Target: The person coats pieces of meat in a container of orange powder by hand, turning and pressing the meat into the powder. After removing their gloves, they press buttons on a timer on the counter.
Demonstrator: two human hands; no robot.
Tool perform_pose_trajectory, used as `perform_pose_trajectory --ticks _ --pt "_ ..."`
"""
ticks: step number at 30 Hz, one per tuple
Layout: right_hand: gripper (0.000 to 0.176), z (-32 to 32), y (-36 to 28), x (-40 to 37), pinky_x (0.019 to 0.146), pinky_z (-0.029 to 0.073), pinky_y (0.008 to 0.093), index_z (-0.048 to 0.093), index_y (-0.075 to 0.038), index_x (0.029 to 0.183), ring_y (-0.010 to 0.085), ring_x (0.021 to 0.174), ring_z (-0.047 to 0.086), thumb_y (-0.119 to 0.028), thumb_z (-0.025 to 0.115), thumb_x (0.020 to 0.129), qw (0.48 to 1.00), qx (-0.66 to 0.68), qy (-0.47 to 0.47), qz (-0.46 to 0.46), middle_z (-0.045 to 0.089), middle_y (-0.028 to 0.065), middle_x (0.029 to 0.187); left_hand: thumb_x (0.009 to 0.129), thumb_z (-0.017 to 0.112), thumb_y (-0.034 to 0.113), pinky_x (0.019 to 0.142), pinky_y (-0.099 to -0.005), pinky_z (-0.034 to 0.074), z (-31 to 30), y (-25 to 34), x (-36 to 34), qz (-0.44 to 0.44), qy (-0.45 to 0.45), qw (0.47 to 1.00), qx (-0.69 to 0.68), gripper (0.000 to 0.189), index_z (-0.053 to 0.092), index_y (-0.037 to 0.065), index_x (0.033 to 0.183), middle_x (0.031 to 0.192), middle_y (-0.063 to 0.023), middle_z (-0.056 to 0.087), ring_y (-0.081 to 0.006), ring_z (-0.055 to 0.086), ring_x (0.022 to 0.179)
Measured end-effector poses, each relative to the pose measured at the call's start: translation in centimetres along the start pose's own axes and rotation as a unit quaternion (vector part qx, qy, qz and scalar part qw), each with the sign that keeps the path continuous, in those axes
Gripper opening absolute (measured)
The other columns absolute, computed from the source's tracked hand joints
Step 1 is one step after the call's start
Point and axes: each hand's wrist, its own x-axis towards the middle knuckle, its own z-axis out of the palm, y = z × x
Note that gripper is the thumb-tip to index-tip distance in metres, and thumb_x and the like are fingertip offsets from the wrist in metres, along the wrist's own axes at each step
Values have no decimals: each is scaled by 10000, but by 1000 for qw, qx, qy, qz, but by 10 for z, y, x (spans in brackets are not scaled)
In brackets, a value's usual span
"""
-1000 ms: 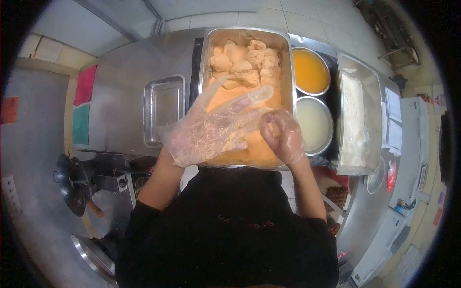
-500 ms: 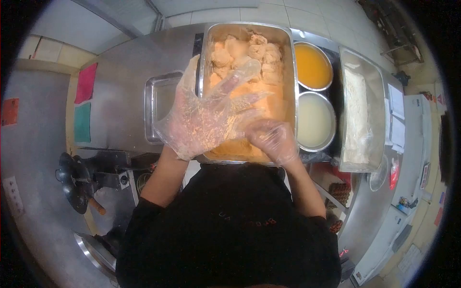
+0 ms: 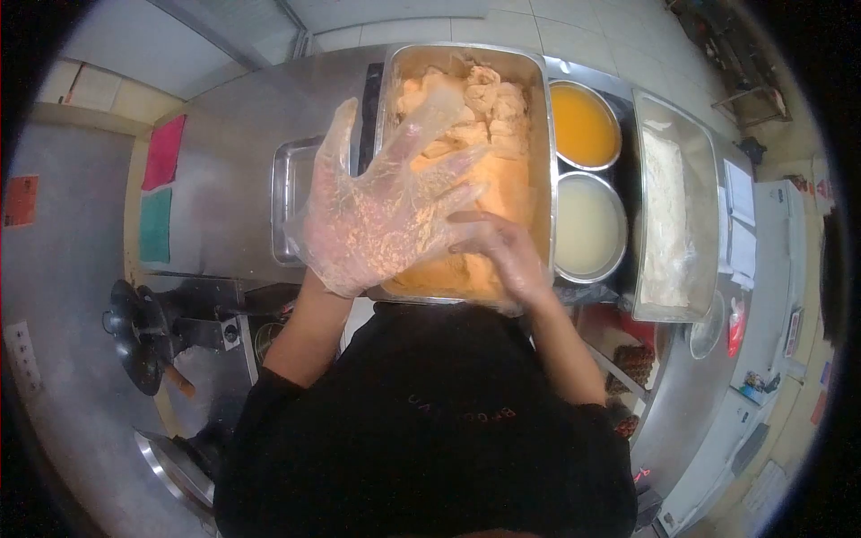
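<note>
Left hand (image 3: pixel 381 211) spread wide, fingers fanned, palm down, inside a loose clear plastic glove (image 3: pixel 336 238) smeared with orange. It hovers over the near-left part of the big steel tray (image 3: pixel 548 134), thumb sticking out past the tray's left rim. Right hand (image 3: pixel 498 255) is over the tray's near edge, fingers bent and pointing at the left hand's little-finger side, fingertips (image 3: pixel 457 220) touching the glove there. Cannot tell if they pinch the plastic or just rest on it.

The tray sits on a steel table (image 3: pixel 224 152) and holds orange batter (image 3: pixel 511 193) in its near half, with battered chicken pieces (image 3: pixel 489 99) piled at its far end.

Right of the tray, just beside it: a round bowl of orange liquid (image 3: pixel 583 125) at the far end, a round bowl of pale liquid (image 3: pixel 587 224) at the near end. Beyond the bowls is a long tray of white flour (image 3: pixel 664 206). Left of the big tray is a small steel pan (image 3: pixel 287 193), partly hidden by the glove. Further left is a red cloth (image 3: pixel 160 152) and a green cloth (image 3: pixel 152 229).
</note>
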Motion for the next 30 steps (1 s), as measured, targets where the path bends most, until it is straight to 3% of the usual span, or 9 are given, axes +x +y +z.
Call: perform_pose_trajectory --ticks 1,8,10,14,16,20,26,29,30 --pt "300 3 -2 -2 873 563 355 748 27 1159 167 925 718 -222 764 992 994 72 -47 72 780 95 1017 1032 316 742 1206 -788 167 -3 -1 0 2 -14 1000 -2 894 149 192 1717 1777 -147 85 -447 78 1615" --pt "336 -20 22 6 937 548 313 742 20 1218 151 963 708 -253 723 1023 999 -32 2 30 778 97 1048 1016 320 765 1212 -773 175 -3 -1 -2 0 -8 999 52 929 123 189 1718 1776 -154 73 -466 73 1610" --pt "281 -23 19 11 909 549 311 765 17 1171 156 961 709 -214 732 1015 989 119 -61 59 780 94 1025 1017 318 765 1213 -772 176 -4 -1 -4 -4 1 999 47 927 126 189 1718 1775 -155 77 -467 75 1610" --pt "249 -18 -4 7 904 551 309 778 16 1145 157 967 709 -190 725 1015 981 171 -40 77 784 101 1042 1017 314 765 1213 -771 177 -5 -4 -4 -16 14 999 43 924 131 190 1717 1773 -157 86 -469 79 1609" --pt "222 -21 -6 7 899 556 317 780 17 1124 159 956 712 -166 731 1007 996 9 -51 70 785 96 1043 1017 312 765 1213 -770 178 -6 -5 -4 -20 23 999 38 922 134 191 1716 1772 -158 90 -470 81 1608" --pt "186 -23 -6 4 877 557 312 779 24 1091 151 934 711 -128 739 992 999 3 -16 47 784 89 1014 1018 309 766 1213 -769 180 -5 -6 -6 -32 31 998 37 919 139 192 1715 1770 -160 99 -472 84 1607" --pt "148 -17 -4 1 835 547 283 771 36 1050 127 909 699 -95 727 996 991 -91 64 -77 778 88 978 1066 322 675 1217 -768 193 -20 -9 -12 -21 46 999 -2 836 162 162 1706 1762 -156 145 -473 145 1595" --pt "150 -25 -4 11 841 548 291 772 34 1041 134 920 698 -103 732 995 990 -79 94 -73 776 89 984 1108 345 563 1225 -750 229 -29 -12 -17 29 22 993 112 737 193 146 1696 1750 -154 188 -464 214 1578" --pt "160 -25 -5 13 852 549 297 770 33 1051 142 930 698 -113 737 992 993 -45 93 -58 776 92 1001 1117 352 523 1226 -740 249 -28 -12 -17 15 35 998 -41 694 200 169 1695 1748 -152 196 -472 227 1571"
